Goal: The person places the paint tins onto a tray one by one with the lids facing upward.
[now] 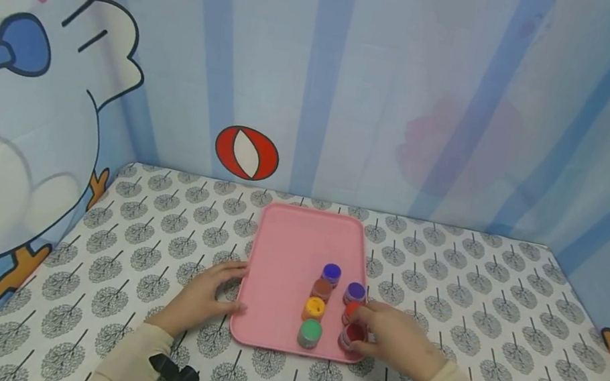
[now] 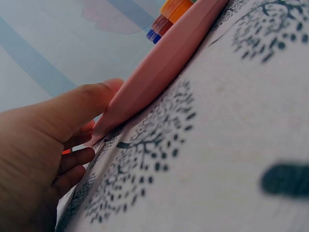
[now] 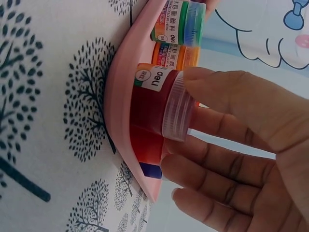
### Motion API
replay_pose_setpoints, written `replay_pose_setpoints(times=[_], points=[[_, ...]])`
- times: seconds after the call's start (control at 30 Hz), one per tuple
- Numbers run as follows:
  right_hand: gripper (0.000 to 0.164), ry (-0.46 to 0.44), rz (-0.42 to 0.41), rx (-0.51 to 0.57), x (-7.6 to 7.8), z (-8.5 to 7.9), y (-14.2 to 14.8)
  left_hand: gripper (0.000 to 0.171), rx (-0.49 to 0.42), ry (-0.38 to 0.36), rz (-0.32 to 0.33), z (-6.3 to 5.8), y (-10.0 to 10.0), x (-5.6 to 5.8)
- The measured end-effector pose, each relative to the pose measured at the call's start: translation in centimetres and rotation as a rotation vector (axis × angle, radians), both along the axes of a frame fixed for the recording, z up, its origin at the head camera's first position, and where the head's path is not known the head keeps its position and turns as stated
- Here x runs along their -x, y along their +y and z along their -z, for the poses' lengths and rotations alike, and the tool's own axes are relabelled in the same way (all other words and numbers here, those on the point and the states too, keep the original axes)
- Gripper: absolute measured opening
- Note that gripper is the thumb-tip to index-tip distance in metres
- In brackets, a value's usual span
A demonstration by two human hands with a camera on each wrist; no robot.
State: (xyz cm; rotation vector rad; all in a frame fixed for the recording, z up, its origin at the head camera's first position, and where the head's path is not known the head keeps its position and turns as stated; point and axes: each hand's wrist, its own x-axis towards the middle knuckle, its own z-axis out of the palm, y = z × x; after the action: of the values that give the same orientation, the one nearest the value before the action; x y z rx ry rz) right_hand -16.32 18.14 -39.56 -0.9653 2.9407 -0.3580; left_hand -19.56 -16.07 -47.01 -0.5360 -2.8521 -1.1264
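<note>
My right hand [image 1: 398, 340] pinches the lid of a dark red paint jar [image 3: 153, 104] between thumb and fingers, at the right front of a pink tray [image 1: 286, 242]. A red paint jar [image 1: 350, 311] sits just behind it, partly hidden by the fingers, and a purple paint jar [image 1: 355, 293] farther back. To their left runs a row of paint jars: green [image 1: 310, 333], yellow [image 1: 313, 308], brown [image 1: 321, 289] and blue [image 1: 331, 273]. My left hand [image 1: 203, 295] touches the tray's left rim with its fingers spread; in the left wrist view its thumb lies against the rim.
Beneath the tray is a tablecloth [image 1: 141, 287] printed with dark trees. A striped blue curtain with cartoon figures [image 1: 266, 61] hangs behind and at both sides. Black straps or mounts [image 1: 173, 374] are by the wrists.
</note>
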Motion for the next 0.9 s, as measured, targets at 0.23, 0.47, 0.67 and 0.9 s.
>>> replay_pose_setpoints(times=[0.23, 0.47, 0.67, 0.9], points=[[0.028, 0.018, 0.006, -0.028, -0.11, 0.06, -0.17, 0.069, 0.008, 0.004, 0.003, -0.07, -0.01, 0.03], [0.030, 0.020, 0.020, -0.038, -0.19, 0.23, -0.29, 0.070, -0.007, -0.006, 0.004, -0.02, 0.01, 0.07], [0.030, 0.023, 0.025, -0.036, -0.18, 0.31, -0.27, 0.070, -0.006, 0.002, 0.003, 0.12, 0.03, 0.13], [0.029, 0.029, 0.013, -0.028, -0.22, 0.10, -0.10, 0.070, 0.003, -0.001, 0.003, 0.14, 0.02, 0.11]])
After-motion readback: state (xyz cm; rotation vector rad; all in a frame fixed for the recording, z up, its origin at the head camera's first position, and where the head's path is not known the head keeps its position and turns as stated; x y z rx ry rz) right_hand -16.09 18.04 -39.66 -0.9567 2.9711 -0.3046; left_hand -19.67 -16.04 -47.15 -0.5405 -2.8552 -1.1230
